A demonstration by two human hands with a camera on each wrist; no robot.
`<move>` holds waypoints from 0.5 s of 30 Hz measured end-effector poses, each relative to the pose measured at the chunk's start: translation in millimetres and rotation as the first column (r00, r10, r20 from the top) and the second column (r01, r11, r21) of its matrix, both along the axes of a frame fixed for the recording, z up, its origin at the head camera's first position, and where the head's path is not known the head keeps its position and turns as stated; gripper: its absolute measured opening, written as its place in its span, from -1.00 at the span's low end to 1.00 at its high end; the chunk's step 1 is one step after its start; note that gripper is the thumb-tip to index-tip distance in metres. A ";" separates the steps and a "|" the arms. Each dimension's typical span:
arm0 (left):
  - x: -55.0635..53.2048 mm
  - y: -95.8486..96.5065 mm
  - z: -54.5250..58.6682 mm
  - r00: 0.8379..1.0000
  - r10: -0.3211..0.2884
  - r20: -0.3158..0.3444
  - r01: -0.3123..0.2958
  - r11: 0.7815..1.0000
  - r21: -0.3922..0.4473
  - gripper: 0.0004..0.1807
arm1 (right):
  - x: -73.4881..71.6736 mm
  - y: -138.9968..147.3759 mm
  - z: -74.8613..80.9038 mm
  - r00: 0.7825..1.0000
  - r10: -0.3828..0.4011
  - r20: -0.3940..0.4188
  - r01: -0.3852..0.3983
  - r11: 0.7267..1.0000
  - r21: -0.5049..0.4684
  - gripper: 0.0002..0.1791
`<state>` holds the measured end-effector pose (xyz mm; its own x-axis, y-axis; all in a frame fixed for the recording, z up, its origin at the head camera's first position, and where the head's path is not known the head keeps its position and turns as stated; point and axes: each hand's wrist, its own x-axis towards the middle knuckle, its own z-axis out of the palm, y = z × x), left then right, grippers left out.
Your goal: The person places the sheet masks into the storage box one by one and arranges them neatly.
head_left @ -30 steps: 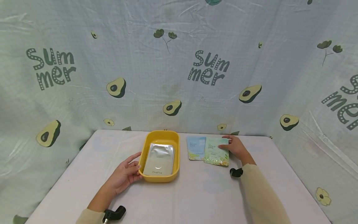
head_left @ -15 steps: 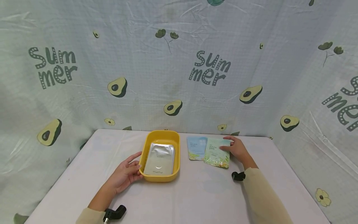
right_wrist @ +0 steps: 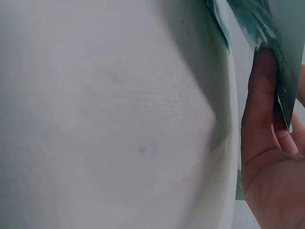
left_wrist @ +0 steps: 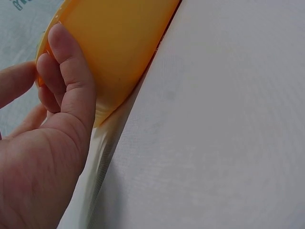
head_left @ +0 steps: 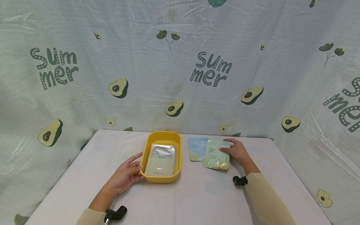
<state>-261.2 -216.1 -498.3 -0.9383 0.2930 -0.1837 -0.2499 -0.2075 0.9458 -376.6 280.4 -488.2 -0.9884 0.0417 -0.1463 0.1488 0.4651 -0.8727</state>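
Observation:
In the head view my right hand (head_left: 238,152) pinches a green printed sachet (head_left: 216,157) by its right edge. The thumb lies on its front, and other fingers go behind it. That sachet overlaps a blue sachet (head_left: 197,148) lying to its left. The right wrist view shows the hand (right_wrist: 271,138) around the edge of the green sachet (right_wrist: 291,52). My left hand (head_left: 126,175) holds the near left corner of a yellow plastic tray (head_left: 179,156), with fingers against its wall and rim. Inside the tray lies a silver sheet-mask packet (head_left: 160,161).
A white cloth covers the table (head_left: 197,200). Behind it hangs a pale curtain (head_left: 140,62) printed with avocados and lettering. The tray stands left of the sachets, near the table's back edge. Each wrist carries a small black camera.
The green sachet has shifted slightly left and toward me in my right hand, covering a bit more of the blue one. My left hand and the tray stay in place.

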 end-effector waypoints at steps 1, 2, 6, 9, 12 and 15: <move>0.1 0.1 0.2 1.000 0.001 0.000 -0.001 1.000 -0.001 -0.22 | 0.8 -1.1 0.1 1.000 0.003 0.001 -0.003 1.000 -0.003 -0.21; 0.2 0.1 0.3 1.000 0.001 -0.001 -0.001 1.000 -0.002 -0.22 | 1.6 -2.2 0.2 1.000 0.004 0.001 -0.004 1.000 -0.005 -0.21; 0.7 -0.7 0.3 1.000 -0.009 -0.010 0.009 1.000 0.001 -0.21 | 6.6 -5.9 1.5 1.000 0.011 -0.005 -0.011 1.000 -0.020 -0.22; 1.2 -1.7 -0.2 1.000 -0.022 -0.022 0.022 1.000 0.009 -0.20 | 10.4 -7.7 2.6 1.000 0.016 -0.008 -0.017 0.999 -0.050 -0.23; 1.5 -2.3 -0.4 0.999 -0.032 -0.030 0.032 0.999 0.011 -0.19 | 14.1 -9.5 3.2 1.000 0.013 -0.002 -0.013 0.996 -0.084 -0.24; 1.7 -2.3 0.4 0.999 -0.027 -0.029 0.028 1.000 0.009 -0.20 | 17.8 -11.8 3.1 1.000 0.012 0.004 -0.012 0.994 -0.113 -0.23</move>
<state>-259.6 -218.4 -497.9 -0.9347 0.3204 -0.1541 -0.2286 -0.2097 0.9507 -358.8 268.7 -485.1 -0.9879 0.0128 -0.1543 0.1483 0.3657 -0.9188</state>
